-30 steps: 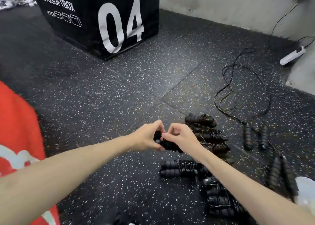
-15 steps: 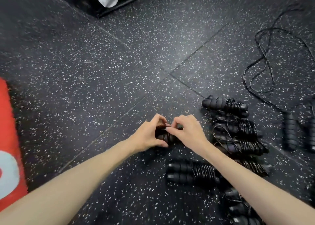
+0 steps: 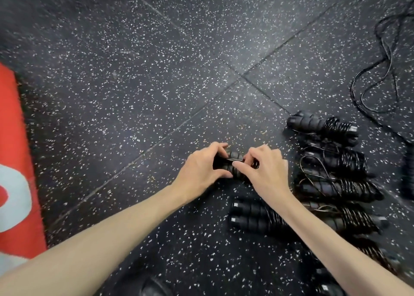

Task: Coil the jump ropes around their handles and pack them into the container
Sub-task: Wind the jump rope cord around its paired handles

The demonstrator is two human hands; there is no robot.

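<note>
Head view, looking down at a dark rubber floor (image 3: 156, 76) flecked with white and crossed by tile seams. Both bare forearms reach in from the lower edge and meet just right of centre. The left hand (image 3: 198, 170) grips one end of a black ribbed pair of jump-rope handles (image 3: 234, 164), fingers curled over the top and thumb underneath. The right hand (image 3: 264, 172) closes on the other end of the same bundle, thumb and forefinger pinching at a thin cord that lies along the handles. The bundle sits low over the floor between the two hands; whether it touches the floor cannot be told.

To the right of the hands lies a loose column of coiled jump ropes (image 3: 336, 161), each with its cord wound around paired handles. The farthest bundle (image 3: 322, 126) lies at the top of the column; another bundle (image 3: 255, 215) lies nearer the viewer, partly hidden under the right forearm. Further bundles continue toward the lower right corner, blurred. An uncoiled rope (image 3: 385, 55) trails in loops across the floor at the upper right, well apart from the hands.

A red panel with white markings (image 3: 15, 172) occupies the left edge. A dark rounded object at the bottom edge is too blurred to identify.
</note>
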